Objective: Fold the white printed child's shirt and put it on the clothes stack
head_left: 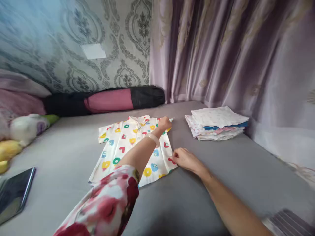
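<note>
As it lies flat, the shirt points collar-first away.

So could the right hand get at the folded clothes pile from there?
Probably yes: only gray sheet shows between the right hand and the folded clothes pile, though it may first need to release the shirt.
</note>
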